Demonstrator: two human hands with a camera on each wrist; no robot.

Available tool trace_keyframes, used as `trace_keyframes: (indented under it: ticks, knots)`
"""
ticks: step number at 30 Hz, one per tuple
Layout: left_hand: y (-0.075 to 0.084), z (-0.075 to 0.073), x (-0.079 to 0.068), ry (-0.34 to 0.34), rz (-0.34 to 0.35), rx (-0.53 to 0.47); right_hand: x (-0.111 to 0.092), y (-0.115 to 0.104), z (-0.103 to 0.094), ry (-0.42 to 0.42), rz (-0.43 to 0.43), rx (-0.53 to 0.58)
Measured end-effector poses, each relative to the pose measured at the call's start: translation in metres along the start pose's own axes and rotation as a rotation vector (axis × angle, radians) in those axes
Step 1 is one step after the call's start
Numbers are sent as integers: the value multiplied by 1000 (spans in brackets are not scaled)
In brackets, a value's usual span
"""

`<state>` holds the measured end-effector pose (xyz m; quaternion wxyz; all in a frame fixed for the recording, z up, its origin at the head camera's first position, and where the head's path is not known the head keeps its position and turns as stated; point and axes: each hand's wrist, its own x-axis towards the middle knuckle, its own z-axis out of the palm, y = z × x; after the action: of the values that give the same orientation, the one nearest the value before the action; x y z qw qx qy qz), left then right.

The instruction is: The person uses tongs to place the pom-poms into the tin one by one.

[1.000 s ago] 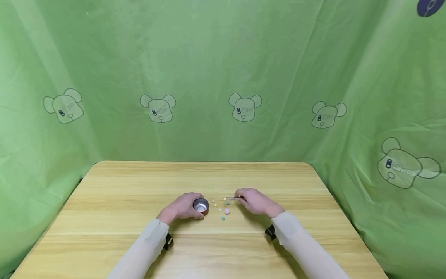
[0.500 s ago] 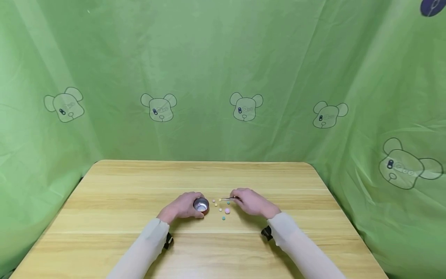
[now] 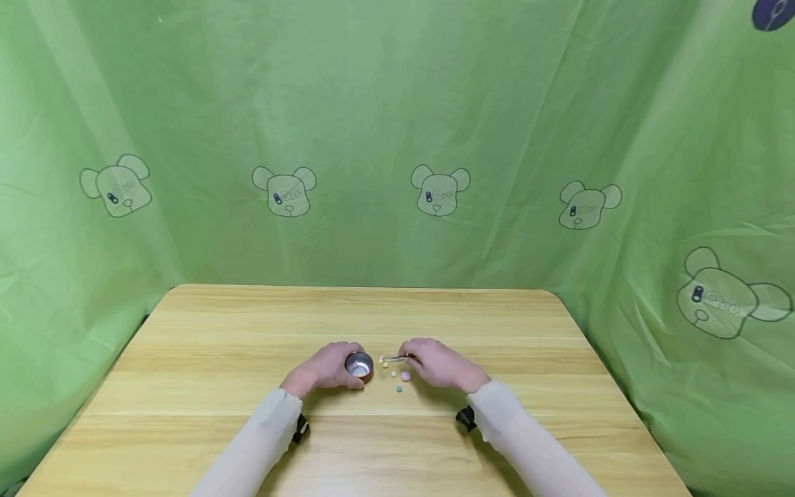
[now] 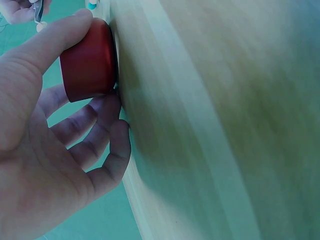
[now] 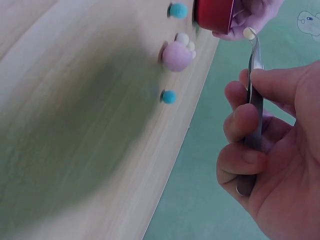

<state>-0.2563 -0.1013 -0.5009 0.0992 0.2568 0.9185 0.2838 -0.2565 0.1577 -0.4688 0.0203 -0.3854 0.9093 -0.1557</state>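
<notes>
My left hand (image 3: 329,366) holds a small red metal cup (image 4: 90,62) at the table, thumb on one side and fingers on the other. In the head view its silvery inside shows, with something pale at the bottom too small to tell. My right hand (image 3: 439,364) grips curved-tip tweezers (image 5: 255,117), fingers curled round them. A small pale-yellow ball (image 5: 249,33) sits between the tweezer tips, right of the cup and apart from it. Below the tweezers lie a larger pink ball (image 5: 176,56), a teal ball (image 5: 178,10) and another teal ball (image 5: 169,97).
Several tiny pale balls, among them a whitish one (image 3: 393,374), lie between my hands on the wooden table (image 3: 205,386). A green curtain (image 3: 354,103) with bear-head prints hangs behind the table and at both sides.
My right hand has moved left towards the cup, bringing the tweezers and the pale-yellow ball with it. The left hand and cup stay where they were.
</notes>
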Motion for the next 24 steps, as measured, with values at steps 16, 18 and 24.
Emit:
trace_keyframes:
  ticks: [16,18,24]
  knots:
    - [-1,1,-1,9,0,-4,8,-11,7,-29,-30,32]
    - [-1,0,0,9,-5,-1,9,-12,7,-30,-29,33]
    - [-1,0,1,5,3,14,11,-14,10,-34,-45,24]
